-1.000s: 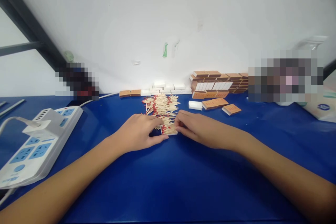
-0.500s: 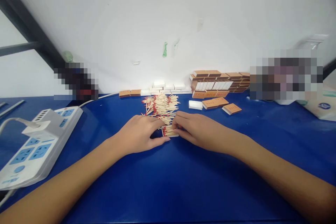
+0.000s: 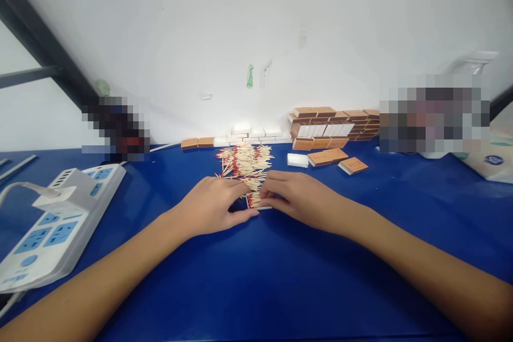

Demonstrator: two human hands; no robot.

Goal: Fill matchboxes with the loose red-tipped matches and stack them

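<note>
A small white matchbox tray lies on the blue table, filled with red-headed matches. My left hand curls round its left end, thumb at the near edge and fingers at the far edge. Over the tray's right part, my right hand has its thumb and fingertips pinched together on the matches inside; its fingers hide that end. Just behind the tray spreads a loose pile of wooden matches, most heads pointing left.
White trays line the wall, with stacked orange-brown matchboxes to their right. A white tray and several loose boxes lie nearer. At left sits a power strip with a plugged-in cable.
My right hand's fingertips have shifted slightly left along the matches in the tray. My left hand stays at the tray's left end. The view has moved slightly.
</note>
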